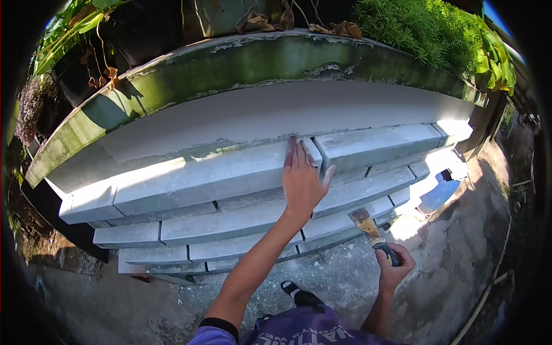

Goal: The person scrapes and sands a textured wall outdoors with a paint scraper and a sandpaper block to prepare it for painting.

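My left hand [305,175] lies with its fingers spread on the top of a long pale block [224,169], close to the dark gap beside the neighbouring block [379,144]. The fingertips reach the foot of the smooth grey wall [287,109]. Lower right, my right hand [397,267] is closed round the dark handle of a putty knife [368,225]. The knife's stained, flat blade points up and left, in front of the lower rows of blocks.
A mossy curved ledge [230,69] with plants [425,34] runs above the wall. Stepped rows of blocks curve across the middle. At right, a bluish object [438,195] rests by the blocks. My sandalled foot [290,287] is on the concrete floor [448,253].
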`<action>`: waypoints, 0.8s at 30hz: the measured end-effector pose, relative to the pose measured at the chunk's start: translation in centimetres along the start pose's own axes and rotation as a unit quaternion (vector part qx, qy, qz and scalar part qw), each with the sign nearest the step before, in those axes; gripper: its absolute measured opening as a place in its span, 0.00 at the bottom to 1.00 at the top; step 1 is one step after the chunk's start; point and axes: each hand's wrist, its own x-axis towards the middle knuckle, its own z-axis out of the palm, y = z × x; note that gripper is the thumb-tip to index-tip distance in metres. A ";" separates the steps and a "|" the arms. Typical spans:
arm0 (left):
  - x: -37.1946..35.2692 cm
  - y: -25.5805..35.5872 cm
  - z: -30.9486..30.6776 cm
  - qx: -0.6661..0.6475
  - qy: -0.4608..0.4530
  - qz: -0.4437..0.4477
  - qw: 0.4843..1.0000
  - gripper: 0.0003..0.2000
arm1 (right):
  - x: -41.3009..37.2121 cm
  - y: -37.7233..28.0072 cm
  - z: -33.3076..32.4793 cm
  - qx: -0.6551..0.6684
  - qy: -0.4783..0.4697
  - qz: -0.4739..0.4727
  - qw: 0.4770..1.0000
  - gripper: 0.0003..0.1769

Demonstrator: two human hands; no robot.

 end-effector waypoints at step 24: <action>-64.5 0.2 -8.7 -0.101 -0.424 -0.495 0.751 0.22 | -4.3 14.7 -8.7 0.165 -0.233 0.394 0.874 0.20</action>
